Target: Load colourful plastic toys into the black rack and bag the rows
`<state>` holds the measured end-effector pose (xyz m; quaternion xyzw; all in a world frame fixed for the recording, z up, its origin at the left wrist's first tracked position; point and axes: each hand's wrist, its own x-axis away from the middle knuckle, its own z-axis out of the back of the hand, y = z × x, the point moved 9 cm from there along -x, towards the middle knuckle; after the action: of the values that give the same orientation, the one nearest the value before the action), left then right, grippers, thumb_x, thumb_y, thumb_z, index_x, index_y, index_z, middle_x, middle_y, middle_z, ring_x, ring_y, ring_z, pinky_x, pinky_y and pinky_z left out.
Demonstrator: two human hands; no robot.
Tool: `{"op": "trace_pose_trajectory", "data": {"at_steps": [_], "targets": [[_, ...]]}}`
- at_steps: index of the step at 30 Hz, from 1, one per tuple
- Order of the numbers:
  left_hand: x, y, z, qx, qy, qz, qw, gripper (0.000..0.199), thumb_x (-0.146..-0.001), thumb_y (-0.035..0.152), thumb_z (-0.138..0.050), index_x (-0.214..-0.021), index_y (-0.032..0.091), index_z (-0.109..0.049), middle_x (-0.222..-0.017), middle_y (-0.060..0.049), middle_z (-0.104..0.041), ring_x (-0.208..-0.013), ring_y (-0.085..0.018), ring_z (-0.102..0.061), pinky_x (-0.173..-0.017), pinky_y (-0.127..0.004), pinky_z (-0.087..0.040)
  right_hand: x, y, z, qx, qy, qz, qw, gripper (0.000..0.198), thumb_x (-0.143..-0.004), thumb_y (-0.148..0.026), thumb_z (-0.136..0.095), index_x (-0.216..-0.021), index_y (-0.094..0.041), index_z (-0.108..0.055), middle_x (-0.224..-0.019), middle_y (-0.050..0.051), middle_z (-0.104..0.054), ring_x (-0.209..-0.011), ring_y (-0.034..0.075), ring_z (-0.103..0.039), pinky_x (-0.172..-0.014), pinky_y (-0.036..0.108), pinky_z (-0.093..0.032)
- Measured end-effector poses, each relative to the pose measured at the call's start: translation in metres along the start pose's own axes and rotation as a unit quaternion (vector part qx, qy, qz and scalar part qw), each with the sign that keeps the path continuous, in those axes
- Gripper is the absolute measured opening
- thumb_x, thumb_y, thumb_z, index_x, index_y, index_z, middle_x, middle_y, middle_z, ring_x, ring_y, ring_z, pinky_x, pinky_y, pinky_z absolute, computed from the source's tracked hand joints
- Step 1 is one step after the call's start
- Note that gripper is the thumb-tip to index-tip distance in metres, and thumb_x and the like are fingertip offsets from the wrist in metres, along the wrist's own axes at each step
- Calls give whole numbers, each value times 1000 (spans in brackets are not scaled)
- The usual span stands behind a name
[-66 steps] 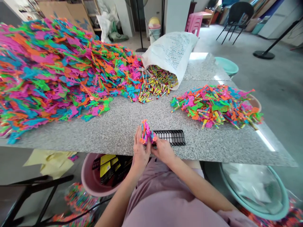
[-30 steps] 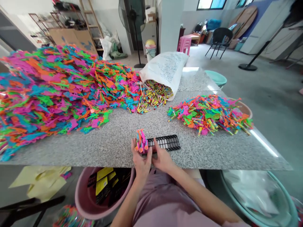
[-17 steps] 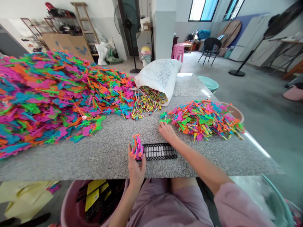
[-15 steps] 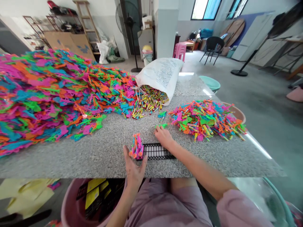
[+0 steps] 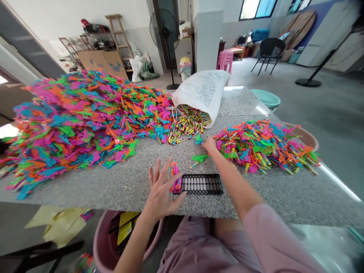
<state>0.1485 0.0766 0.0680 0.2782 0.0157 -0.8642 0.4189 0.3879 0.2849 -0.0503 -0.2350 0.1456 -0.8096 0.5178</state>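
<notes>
My left hand (image 5: 160, 191) is open, its fingers spread beside and partly in front of pink and orange plastic pieces (image 5: 176, 178). Those pieces stand packed at the left end of a small black lattice basket (image 5: 201, 184). My right hand (image 5: 209, 145) is at the left edge of a heap of coloured plastic pieces with striped sticks (image 5: 256, 146). Its fingers are curled together next to a blue-green piece (image 5: 198, 139), and what they hold, if anything, is hidden. A green piece with a striped stick (image 5: 200, 158) lies between that hand and the basket.
A large heap of bright plastic pieces (image 5: 85, 113) covers the left of the speckled stone table (image 5: 136, 199). Short striped sticks spill from a white sack (image 5: 203, 89) at the back. Below the table edge stands a pink tub (image 5: 101, 242) with yellow and black items.
My right hand has moved away from the green piece, which lies on the table, towards the heap at the back right. My left hand has lifted and spread its fingers. The view has shifted left.
</notes>
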Motion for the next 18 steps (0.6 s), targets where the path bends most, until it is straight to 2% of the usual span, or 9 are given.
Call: {"op": "trace_pose_trajectory", "data": {"at_steps": [2,3,6,8,10,12,15,18], "targets": [[0,-6,-8,-6,-20,2,1000,46,-76,39,-71,-120,28,-67,-164,-7,-23,-151,-45,-8,-116,-73,-8,15,4,-14,-23,-32,18,999,20,-90,-20,-60,-102,-6,-68,-90,17,-74,-92,23,-72,-80,29,-54],[1,-9,-11,-9,-26,6,1000,45,-76,40,-72,-120,28,-67,-164,-7,-22,-151,-46,-7,-116,-73,-8,29,7,-25,-43,-53,32,997,19,-92,-22,-57,-98,-9,-69,-84,14,-74,-86,21,-72,-76,27,-55],[6,-16,-16,-8,-35,11,999,42,-76,41,-72,-116,29,-70,-164,-5,-23,-150,-46,-10,-117,-71,-9,87,5,-60,-165,-111,125,972,16,-91,-27,-58,-96,-14,-67,-76,5,-73,-74,17,-71,-68,25,-56],[7,-18,-17,-5,-33,11,999,44,-77,40,-72,-119,29,-68,-164,-5,-23,-150,-45,-11,-118,-69,-10,125,-1,-72,-253,-106,192,942,16,-84,-25,-66,-97,-15,-66,-84,4,-73,-78,18,-71,-72,28,-57],[7,-18,-18,-8,-33,8,999,48,-78,38,-71,-125,30,-65,-164,-5,-23,-151,-43,-11,-118,-68,-10,149,-8,-76,-277,-73,233,929,19,-80,-22,-67,-98,-15,-66,-92,6,-73,-85,19,-71,-79,32,-56],[7,-16,-19,-12,-34,-1,999,47,-79,34,-69,-125,30,-65,-163,-5,-24,-151,-42,-12,-119,-67,-10,160,-21,-78,-227,-58,261,937,17,-81,-18,-66,-98,-16,-67,-97,7,-73,-92,20,-70,-85,33,-54],[6,-14,-21,-5,-33,-11,999,37,-79,30,-67,-116,29,-69,-162,-5,-29,-151,-40,-16,-119,-66,-12,162,-42,-83,-65,-83,277,955,23,-82,-17,-64,-104,-16,-68,-100,11,-74,-99,23,-70,-88,31,-51],[6,-14,-22,3,-36,-8,999,34,-79,28,-67,-113,29,-70,-161,-4,-30,-151,-40,-16,-119,-66,-13,160,-58,-80,53,-100,288,951,30,-87,-20,-60,-116,-14,-65,-100,15,-74,-98,25,-70,-85,31,-51]]}}
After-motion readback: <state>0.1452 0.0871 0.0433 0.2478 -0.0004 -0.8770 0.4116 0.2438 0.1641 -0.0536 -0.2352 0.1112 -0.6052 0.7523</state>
